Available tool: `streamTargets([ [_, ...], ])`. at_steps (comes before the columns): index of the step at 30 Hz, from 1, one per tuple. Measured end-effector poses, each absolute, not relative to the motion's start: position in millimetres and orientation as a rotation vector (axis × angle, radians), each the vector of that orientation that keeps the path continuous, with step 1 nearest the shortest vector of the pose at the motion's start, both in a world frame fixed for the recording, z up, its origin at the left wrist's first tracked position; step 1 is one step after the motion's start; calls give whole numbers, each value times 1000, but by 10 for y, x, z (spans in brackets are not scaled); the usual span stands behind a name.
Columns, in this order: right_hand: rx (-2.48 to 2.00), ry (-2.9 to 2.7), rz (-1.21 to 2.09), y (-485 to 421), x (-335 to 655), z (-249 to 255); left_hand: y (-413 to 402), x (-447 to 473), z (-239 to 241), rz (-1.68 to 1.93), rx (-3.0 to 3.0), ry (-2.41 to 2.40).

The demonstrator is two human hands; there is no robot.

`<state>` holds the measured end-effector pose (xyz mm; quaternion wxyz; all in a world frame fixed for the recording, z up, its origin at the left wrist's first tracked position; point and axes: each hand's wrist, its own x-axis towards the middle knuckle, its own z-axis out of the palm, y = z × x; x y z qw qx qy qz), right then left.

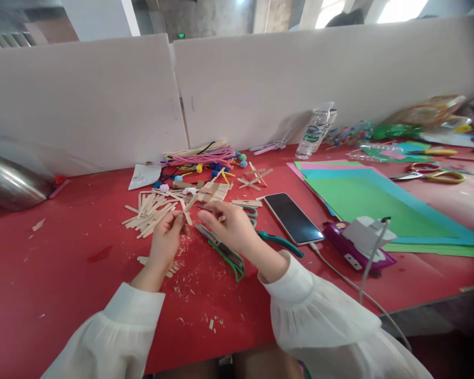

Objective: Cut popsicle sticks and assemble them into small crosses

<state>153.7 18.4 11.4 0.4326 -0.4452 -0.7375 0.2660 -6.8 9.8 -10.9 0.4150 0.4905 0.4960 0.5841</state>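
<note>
My left hand (pixel 168 237) is closed, pinching a wooden craft stick (pixel 190 202) that points up and away. To its right, my right hand (pixel 231 223) is also closed, its fingers around a thin dark pointed thing (pixel 202 207) too small to name. The two hands are close together but apart. A pile of loose craft sticks (pixel 148 213) lies beyond my left hand, and a flat panel of joined sticks (pixel 213 191) lies behind my fingertips. Below my right hand rests a green utility knife (pixel 225 252). Pale wood shavings (pixel 187 287) are scattered in front.
A smartphone (pixel 294 217) on a cable, a purple power strip (pixel 357 247) and teal-handled pliers (pixel 280 242) lie to the right. Farther right are coloured paper sheets (pixel 375 202) and scissors (pixel 432 173). Pipe cleaners (pixel 201 157) and a water bottle (pixel 315 131) are near the white partition (pixel 240 95).
</note>
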Motion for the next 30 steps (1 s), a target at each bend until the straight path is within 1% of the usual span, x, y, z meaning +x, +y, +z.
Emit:
streamTargets([
  [3,-816,-1432,1076,292,1635,128,118,-56,-91,1485,984,1098],
  [5,-660,-1252,1275,331,1668,137,103,-32,-63,1443,893,1004],
  [7,-554,-1153,1396,334,1674,145,76,-9,-25,1394,833,914],
  [10,-466,-1130,1465,300,1662,151,38,10,36,1345,733,825],
  [15,-511,-1244,1424,239,1626,151,17,4,71,1380,733,842],
  [23,-605,-1531,1081,143,1570,192,13,-31,-7,1454,1117,969],
  [30,-632,-1606,1011,127,1585,141,46,-99,-74,1436,1306,1036],
])
